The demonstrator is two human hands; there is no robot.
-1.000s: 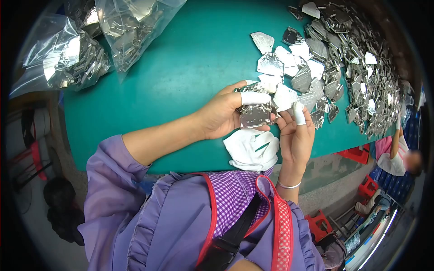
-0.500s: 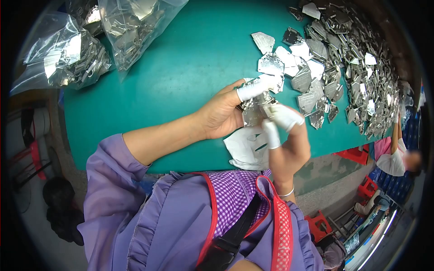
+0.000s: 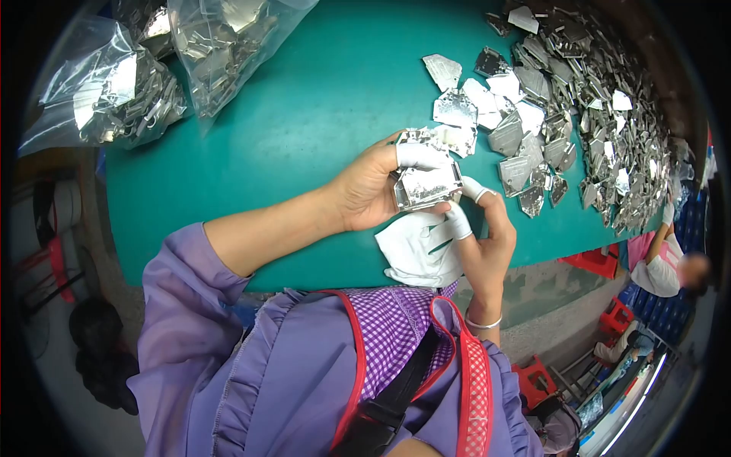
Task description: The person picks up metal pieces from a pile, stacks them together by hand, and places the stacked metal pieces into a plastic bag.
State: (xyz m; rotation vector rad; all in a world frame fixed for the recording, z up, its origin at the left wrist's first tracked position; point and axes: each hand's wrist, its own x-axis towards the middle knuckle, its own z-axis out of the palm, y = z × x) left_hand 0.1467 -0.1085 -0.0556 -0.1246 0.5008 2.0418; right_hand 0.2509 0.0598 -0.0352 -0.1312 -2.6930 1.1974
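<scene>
Our left hand grips metal plates above the green table, near the white glove. Our right hand has 2 covered fingertips at their edge; we cannot tell whether it pinches 1. We seem mid-handling; the next move calls for steady left support.

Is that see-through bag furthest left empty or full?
It's not empty: the clear bag has lots of shiny metal pieces showing through its plastic. I can't tell whether it's completely full.
</scene>
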